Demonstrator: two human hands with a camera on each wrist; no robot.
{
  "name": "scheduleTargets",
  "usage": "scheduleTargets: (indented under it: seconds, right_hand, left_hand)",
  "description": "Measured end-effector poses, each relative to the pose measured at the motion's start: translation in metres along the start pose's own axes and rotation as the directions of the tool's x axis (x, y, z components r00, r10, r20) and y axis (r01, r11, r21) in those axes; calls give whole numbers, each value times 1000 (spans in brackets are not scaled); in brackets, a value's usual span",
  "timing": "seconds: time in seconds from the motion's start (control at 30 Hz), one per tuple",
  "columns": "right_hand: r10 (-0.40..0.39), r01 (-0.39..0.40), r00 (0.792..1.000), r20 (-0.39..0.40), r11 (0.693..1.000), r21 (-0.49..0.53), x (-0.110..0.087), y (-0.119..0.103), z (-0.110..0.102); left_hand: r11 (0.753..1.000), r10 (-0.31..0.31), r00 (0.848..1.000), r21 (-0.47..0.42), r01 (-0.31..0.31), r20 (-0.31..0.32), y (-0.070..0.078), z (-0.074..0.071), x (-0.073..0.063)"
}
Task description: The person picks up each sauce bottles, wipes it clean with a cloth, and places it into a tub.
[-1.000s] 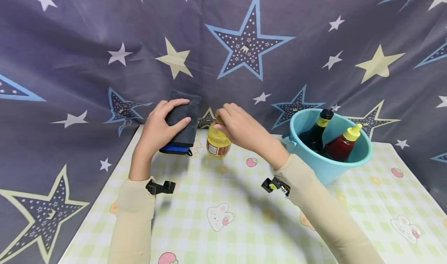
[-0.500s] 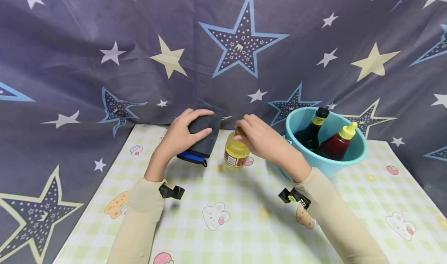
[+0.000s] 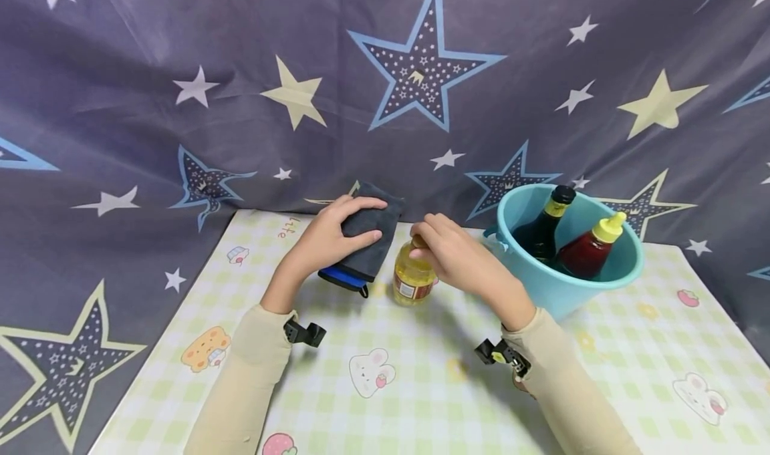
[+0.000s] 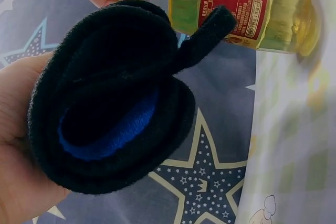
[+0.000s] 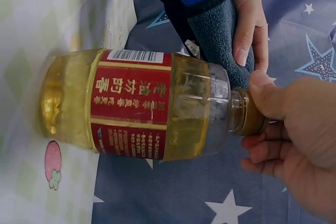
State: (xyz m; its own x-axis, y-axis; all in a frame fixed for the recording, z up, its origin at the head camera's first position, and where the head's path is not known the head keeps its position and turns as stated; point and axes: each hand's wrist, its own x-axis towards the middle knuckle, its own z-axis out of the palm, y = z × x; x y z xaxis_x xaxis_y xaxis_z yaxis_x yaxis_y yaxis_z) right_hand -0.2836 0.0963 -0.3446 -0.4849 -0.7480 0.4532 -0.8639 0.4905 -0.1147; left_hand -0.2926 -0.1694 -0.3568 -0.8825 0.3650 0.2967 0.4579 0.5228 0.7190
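A folded dark grey towel (image 3: pixel 371 238) with a blue inner side (image 4: pixel 115 135) is in my left hand (image 3: pixel 327 241). My left thumb and fingers grip it from the left, above the table. Beside it on the right is a clear bottle of yellow cooking oil (image 3: pixel 412 281) with a red label (image 5: pixel 131 103). Its cap (image 5: pixel 252 113) is pinched between the thumb and fingers of my right hand (image 3: pixel 454 251). The bottle stands nearly upright, its base at or just over the tabletop; I cannot tell if it touches.
To the right stands a light blue bucket (image 3: pixel 544 294). Inside it are a dark bottle with a black cap (image 3: pixel 544 224) and a red sauce bottle with a yellow nozzle (image 3: pixel 592 246). A checked cloth (image 3: pixel 325 388) covers the table, and a starry curtain (image 3: pixel 337 141) hangs behind.
Both hands have moved right and nearer to me, carrying the towel and the oil bottle along. The towel leans more to the right. Bucket and its bottles have stayed put.
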Motion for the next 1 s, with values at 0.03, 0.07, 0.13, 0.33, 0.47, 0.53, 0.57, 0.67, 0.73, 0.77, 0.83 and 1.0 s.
scheduleTargets:
  seconds: [0.03, 0.07, 0.13, 0.33, 0.47, 0.53, 0.57, 0.67, 0.73, 0.77, 0.83, 1.0]
  right_hand:
    - [0, 0, 1000, -3, 1000, -2, 0, 0, 1]
    - [1, -1, 1000, -6, 1000, -5, -1, 0, 1]
    - [1, -2, 1000, -12, 1000, -10, -1, 0, 2]
    - [24, -24, 1000, -7, 1000, -6, -1, 0, 5]
    - [51, -51, 999, 2, 999, 9, -2, 1, 8]
    - [68, -68, 998, 3, 998, 15, -2, 2, 9]
    - [77, -77, 997, 1, 997, 15, -3, 2, 10]
    - [94, -94, 996, -2, 996, 8, -2, 2, 11]
    - [100, -100, 995, -3, 995, -7, -2, 2, 11]
    - [101, -101, 995, -4, 995, -16, -1, 3, 12]
    - [95, -95, 995, -9, 995, -33, -1, 3, 12]
    - [73, -74, 997, -23, 995, -69, -1, 5, 13]
  left_hand:
    - [1000, 2, 1000, 0, -2, 4, 0, 1, 0]
    - [1000, 4, 1000, 1, -4, 8, 0, 1, 1]
    - [1000, 7, 1000, 2, -7, 10, 0, 2, 1]
    - [1000, 6, 1000, 12, -6, 4, -1, 2, 1]
    - [1000, 9, 1000, 12, -9, 13, 0, 4, 1]
    - [1000, 14, 1000, 13, -14, 16, 0, 5, 1]
    - [1000, 15, 1000, 12, -15, 17, -1, 6, 2]
    - [1000, 14, 1000, 4, -15, 15, -1, 6, 2]
    - [1000, 10, 1000, -11, -10, 16, -1, 5, 2]
    - [1000, 9, 1000, -22, -9, 17, -1, 4, 2]
    - [999, 8, 1000, -45, -7, 19, -1, 4, 2]
    - [997, 14, 1000, -77, -12, 25, -2, 5, 3]
